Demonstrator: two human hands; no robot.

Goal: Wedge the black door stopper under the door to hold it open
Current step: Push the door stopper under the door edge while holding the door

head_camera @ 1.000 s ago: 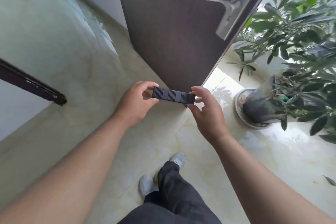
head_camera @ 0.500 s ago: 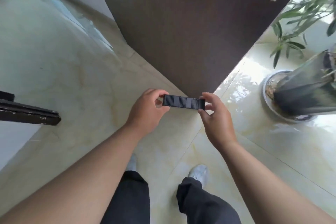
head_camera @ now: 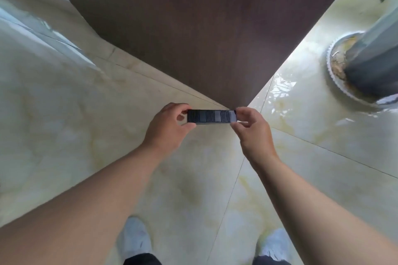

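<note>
The black door stopper, a ribbed rubber bar, lies level between my two hands in the air above the floor. My left hand pinches its left end and my right hand pinches its right end. The dark brown door stands open straight ahead, and its bottom corner comes down to the floor just behind the stopper's right end. The gap under the door is hidden by the stopper and my right fingers.
Glossy pale marble floor tiles spread all around. A potted plant in a round saucer stands on the floor to the right of the door. My two shoes show at the bottom edge.
My view has tipped down and closer to the floor. The door handle and most of the plant's leaves have left the frame. Both hands still hold the stopper, now nearer the door's bottom corner.
</note>
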